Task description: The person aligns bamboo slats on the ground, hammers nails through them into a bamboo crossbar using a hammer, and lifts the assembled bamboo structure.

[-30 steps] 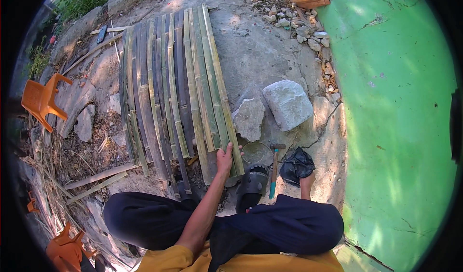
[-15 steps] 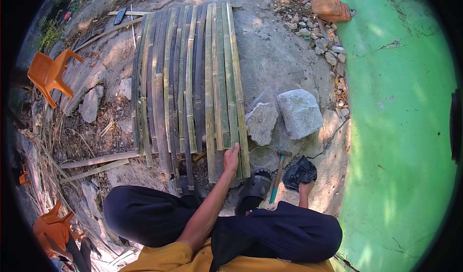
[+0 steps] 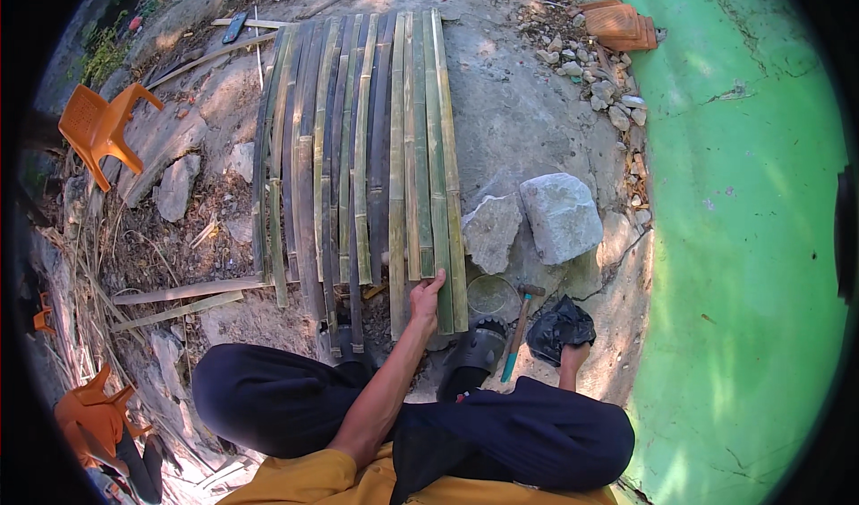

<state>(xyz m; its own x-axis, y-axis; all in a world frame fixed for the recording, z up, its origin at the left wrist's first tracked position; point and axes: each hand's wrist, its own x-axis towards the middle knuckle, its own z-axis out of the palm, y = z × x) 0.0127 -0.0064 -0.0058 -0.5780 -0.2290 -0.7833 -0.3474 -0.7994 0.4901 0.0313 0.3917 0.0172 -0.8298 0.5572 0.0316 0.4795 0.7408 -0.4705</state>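
Observation:
Long split bamboo slats lie side by side in a row in front of me, green, tan and dark. At the near ends on the right side of the row, my left hand is closed on a bamboo slat, thumb along it; its other fingers are partly hidden. My right hand, low on the right, grips a crumpled black plastic bag, which hides its fingertips. A hammer with a teal-ended handle lies between my shoe and the bag. Beside it is a thin wire loop.
Two big pale stones sit right of the slats. Green-painted ground borders the right. Orange chair at left; person in orange at lower left. Orange tiles and rubble at far right. Phone beyond the slats.
The whole view has shifted slightly. The black bag has changed shape a little in my right hand, while my left hand stays at the slat ends.

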